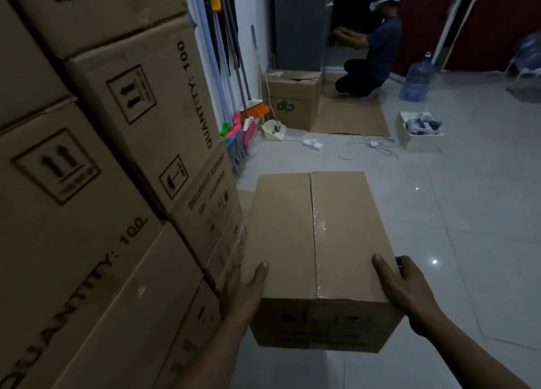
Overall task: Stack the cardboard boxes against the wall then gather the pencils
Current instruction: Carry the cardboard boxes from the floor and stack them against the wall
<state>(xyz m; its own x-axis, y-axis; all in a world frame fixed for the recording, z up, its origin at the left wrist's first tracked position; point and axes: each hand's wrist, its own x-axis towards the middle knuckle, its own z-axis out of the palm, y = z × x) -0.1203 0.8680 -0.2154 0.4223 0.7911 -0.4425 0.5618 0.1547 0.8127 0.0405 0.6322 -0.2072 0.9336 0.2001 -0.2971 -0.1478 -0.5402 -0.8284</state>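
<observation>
Cardboard box [310, 236], taped, fills left hand [243, 296], right hand [408, 296].

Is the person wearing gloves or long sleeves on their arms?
No. The left hand and right hand are bare, without gloves. The left forearm and right forearm are bare too, no sleeve in view. No watch, ring or bracelet shows in this dim picture.
</observation>
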